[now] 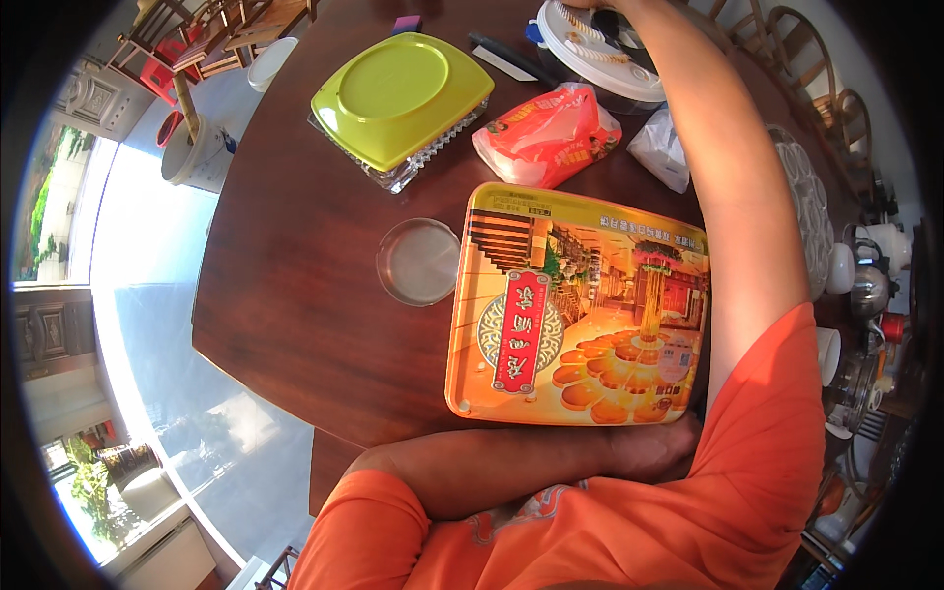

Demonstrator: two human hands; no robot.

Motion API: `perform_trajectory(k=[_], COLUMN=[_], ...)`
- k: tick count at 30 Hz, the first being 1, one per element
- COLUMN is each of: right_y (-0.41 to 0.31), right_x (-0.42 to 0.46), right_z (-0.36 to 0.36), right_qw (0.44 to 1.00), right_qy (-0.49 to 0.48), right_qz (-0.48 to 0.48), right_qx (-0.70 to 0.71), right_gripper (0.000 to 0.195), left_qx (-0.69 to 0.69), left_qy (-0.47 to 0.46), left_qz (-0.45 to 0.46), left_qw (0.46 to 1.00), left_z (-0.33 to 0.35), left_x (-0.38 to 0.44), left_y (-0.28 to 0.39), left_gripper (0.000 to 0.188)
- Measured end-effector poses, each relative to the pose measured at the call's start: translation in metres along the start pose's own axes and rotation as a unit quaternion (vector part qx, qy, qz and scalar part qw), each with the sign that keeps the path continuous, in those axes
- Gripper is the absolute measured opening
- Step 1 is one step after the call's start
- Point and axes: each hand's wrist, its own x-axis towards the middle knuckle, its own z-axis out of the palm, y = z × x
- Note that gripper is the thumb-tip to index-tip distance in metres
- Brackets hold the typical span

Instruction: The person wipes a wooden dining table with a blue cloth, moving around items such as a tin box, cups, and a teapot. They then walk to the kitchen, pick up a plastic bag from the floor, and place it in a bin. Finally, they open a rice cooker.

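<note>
An orange rectangular mooncake tin point(582, 310), printed with a picture and writing, lies flat on the dark wooden table point(317, 295). My left forearm crosses along its near edge. The left hand point(656, 445) is by the tin's near right corner, its fingers hidden by the tin and my right sleeve. My right arm reaches past the tin's right side to the far end. At the top rim, the right hand point(590, 3) is mostly cut off, over a round tub with a white lid point(582, 63). White-and-brown toothed strips point(579, 22) and a black object lie on that lid.
A shallow round clear dish point(419, 262) touches or sits beside the tin's left edge. Beyond are a yellow-green tray point(394, 92) upside down on a glass dish, a red plastic packet point(549, 136), a white plastic bag point(662, 147) and a black object point(509, 59). Kettles point(870, 287) stand right.
</note>
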Motion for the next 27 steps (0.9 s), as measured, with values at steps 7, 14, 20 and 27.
perform_trajectory(k=[7, 14, 20, 27], right_y=[-0.024, -0.011, 0.003, -0.005], right_x=[-0.018, -0.027, -0.027, -0.022], right_z=[-0.009, -0.006, 0.001, -0.004], right_qw=[1.000, 0.993, 0.987, 0.989], right_qy=[0.018, 0.091, 0.108, 0.071], right_qz=[-0.016, -0.055, -0.056, -0.011], right_qx=[-0.006, 0.049, 0.106, 0.132], right_gripper=[0.056, 0.054, 0.053, 0.061], left_qx=[-0.012, -0.038, -0.046, -0.004], left_qy=[-0.012, -0.014, -0.008, 0.022], left_qz=[-0.004, -0.024, -0.016, 0.001], left_qw=[1.000, 0.999, 0.999, 1.000], left_z=[0.001, 0.008, 0.015, 0.015], left_x=[-0.004, -0.005, -0.006, -0.005], left_y=[0.000, -0.003, -0.007, -0.006], left_gripper=[0.022, 0.023, 0.024, 0.021])
